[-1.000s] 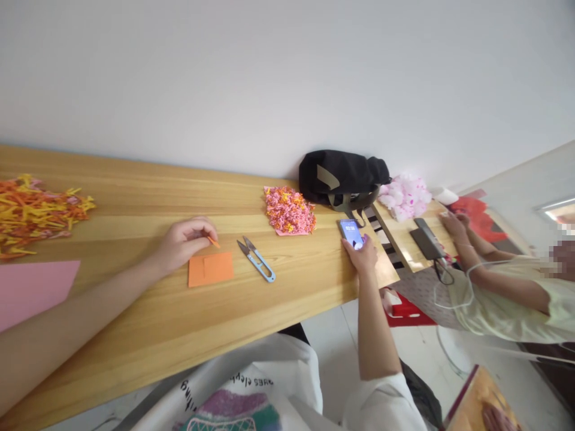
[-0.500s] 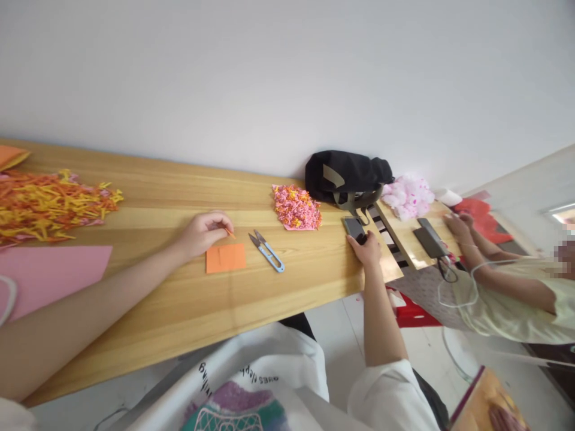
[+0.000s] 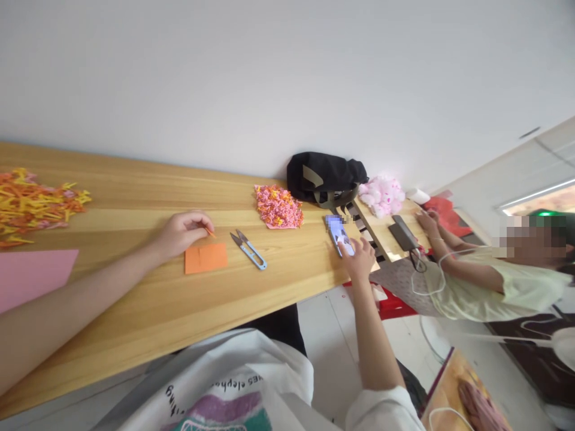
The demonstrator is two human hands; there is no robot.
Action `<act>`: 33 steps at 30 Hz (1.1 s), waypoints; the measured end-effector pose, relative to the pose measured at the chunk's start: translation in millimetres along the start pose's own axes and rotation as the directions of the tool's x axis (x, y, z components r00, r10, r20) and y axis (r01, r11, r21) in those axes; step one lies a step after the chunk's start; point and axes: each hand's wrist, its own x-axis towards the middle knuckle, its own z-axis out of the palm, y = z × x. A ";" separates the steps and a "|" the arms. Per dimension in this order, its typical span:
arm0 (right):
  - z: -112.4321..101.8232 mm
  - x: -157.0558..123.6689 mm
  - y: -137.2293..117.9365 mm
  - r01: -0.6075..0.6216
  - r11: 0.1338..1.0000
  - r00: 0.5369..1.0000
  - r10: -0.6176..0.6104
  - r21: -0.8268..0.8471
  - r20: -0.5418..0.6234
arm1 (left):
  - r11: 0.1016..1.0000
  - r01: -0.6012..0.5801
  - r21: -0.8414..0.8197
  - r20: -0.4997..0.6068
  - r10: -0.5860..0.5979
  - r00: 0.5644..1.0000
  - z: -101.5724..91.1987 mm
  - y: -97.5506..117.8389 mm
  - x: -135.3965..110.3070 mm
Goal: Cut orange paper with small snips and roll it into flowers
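My left hand is closed in a pinch above the tabletop. Between its thumb and finger is a small folded orange paper piece. Just below that hand lies an orange paper rectangle, with blue-handled thread snips to its right, blades pointing away from me. My right hand has its fingers spread over the lower part of a smartphone lying on the table. The phone's screen is lit, and a fingertip appears to touch it.
Folded orange, yellow and pink paper pieces lie heaped at left above pink paper. A smaller heap sits before a black bag. At right, a co-worker sits at another table with pink-white fluff and a dark grey device.
The phone's dark screen has lit up. My right hand has gone from gripping the phone's near end to spreading its fingers over it. The view has turned right; my left hand keeps its pinch.
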 end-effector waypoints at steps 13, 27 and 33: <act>23.2 34.5 24.2 0.181 0.963 0.982 -0.164 0.199 -0.096 | 0.999 -0.031 0.036 0.007 0.031 0.999 -2.6 -6.2 -0.9; 16.3 -5.7 35.0 0.087 0.951 0.976 -0.021 0.297 -0.218 | 0.998 -0.015 0.058 -0.012 0.016 1.000 -1.4 0.0 -3.4; 18.8 -1.7 33.8 0.064 0.958 0.980 -0.007 0.279 -0.199 | 0.996 -0.066 0.061 -0.014 0.067 0.998 -2.2 -5.9 -1.9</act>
